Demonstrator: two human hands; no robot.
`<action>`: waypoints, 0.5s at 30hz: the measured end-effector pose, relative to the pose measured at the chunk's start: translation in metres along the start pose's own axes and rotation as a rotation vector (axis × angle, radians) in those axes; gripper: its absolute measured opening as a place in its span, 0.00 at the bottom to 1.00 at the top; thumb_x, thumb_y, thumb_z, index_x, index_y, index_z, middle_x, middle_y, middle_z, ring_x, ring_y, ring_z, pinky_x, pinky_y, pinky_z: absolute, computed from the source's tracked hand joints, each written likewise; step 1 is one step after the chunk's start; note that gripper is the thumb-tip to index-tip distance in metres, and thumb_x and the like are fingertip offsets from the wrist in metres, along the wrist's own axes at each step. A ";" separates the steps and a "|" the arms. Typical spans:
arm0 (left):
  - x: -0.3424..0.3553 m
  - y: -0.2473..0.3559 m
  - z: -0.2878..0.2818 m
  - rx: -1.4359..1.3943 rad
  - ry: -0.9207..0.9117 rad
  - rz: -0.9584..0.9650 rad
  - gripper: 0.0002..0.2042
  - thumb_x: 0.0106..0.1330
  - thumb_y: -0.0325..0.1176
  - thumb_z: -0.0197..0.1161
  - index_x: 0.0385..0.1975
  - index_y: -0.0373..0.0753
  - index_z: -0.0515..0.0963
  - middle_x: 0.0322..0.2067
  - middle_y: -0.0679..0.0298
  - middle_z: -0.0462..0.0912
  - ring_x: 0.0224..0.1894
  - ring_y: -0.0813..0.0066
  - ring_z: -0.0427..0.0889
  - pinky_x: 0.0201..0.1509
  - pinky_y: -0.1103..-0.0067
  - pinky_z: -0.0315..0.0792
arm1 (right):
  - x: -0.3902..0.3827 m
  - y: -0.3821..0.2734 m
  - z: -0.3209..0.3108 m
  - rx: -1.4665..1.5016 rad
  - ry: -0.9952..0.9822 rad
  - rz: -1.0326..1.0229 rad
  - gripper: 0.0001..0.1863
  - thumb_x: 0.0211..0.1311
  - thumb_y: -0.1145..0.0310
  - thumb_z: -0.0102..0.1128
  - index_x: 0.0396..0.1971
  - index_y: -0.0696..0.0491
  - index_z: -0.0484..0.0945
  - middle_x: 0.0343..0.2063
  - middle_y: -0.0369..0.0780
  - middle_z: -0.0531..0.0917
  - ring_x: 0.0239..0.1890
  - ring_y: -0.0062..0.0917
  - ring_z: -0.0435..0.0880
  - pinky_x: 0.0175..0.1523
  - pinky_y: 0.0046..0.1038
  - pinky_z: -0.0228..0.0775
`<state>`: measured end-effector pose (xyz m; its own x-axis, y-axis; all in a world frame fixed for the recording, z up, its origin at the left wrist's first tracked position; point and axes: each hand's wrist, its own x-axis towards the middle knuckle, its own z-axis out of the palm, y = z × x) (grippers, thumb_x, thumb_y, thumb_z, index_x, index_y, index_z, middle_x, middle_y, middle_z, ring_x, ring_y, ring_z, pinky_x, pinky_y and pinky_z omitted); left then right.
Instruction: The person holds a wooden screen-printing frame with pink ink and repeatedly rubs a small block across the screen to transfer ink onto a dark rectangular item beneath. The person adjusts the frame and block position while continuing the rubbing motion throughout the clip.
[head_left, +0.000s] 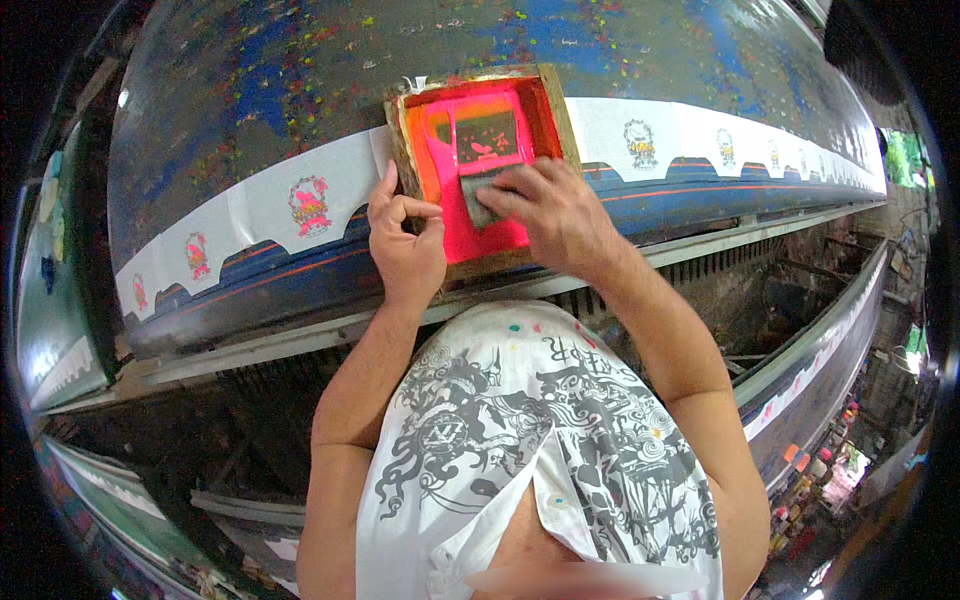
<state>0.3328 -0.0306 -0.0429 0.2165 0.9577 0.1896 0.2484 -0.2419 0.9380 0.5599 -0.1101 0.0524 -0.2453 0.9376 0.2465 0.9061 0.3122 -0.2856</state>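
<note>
A long, dark table [300, 60], spattered with paint, curves across the view. Along its near edge runs a white strip [255, 210] with a notched lower side, printed with a row of small emblems. Over the strip's middle sits a wooden frame [557, 110], its inside bright with pink ink [455, 230]. The person's right hand [560, 215] grasps a dark squeegee [480, 195] inside the frame, against the screen. The left hand [408, 240] is at the frame's near left corner, fingers bent; whether it grips the wood, I cannot tell. Left of the frame, three emblems [310, 205] show pink filling, so that stretch seems to have its pink. To the right, the emblems [638, 144] show dark and yellowish marks without visible pink, and appear still to lack it. The spot beneath the frame is hidden.
</note>
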 end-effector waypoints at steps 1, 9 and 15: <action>0.000 0.000 0.000 -0.011 0.003 -0.002 0.07 0.61 0.18 0.75 0.32 0.40 0.87 0.80 0.34 0.75 0.84 0.45 0.75 0.87 0.61 0.64 | -0.010 -0.010 -0.002 0.007 0.001 0.012 0.27 0.58 0.77 0.71 0.59 0.48 0.93 0.55 0.40 0.90 0.56 0.41 0.88 0.65 0.44 0.83; -0.001 -0.010 0.003 -0.023 0.008 0.038 0.07 0.61 0.18 0.76 0.33 0.40 0.88 0.79 0.34 0.76 0.82 0.43 0.76 0.87 0.59 0.65 | -0.051 -0.040 -0.002 0.059 -0.122 0.067 0.29 0.60 0.72 0.73 0.64 0.48 0.90 0.58 0.40 0.88 0.62 0.42 0.87 0.69 0.46 0.81; -0.001 -0.023 0.005 0.010 0.037 0.067 0.08 0.59 0.20 0.77 0.35 0.41 0.88 0.80 0.35 0.77 0.84 0.43 0.74 0.88 0.59 0.65 | -0.044 -0.052 0.006 0.012 -0.140 0.103 0.29 0.57 0.71 0.77 0.62 0.50 0.90 0.59 0.41 0.87 0.62 0.44 0.85 0.69 0.48 0.79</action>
<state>0.3311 -0.0271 -0.0660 0.1975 0.9445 0.2627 0.2437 -0.3068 0.9200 0.5219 -0.1667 0.0509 -0.1973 0.9767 0.0841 0.9250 0.2139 -0.3141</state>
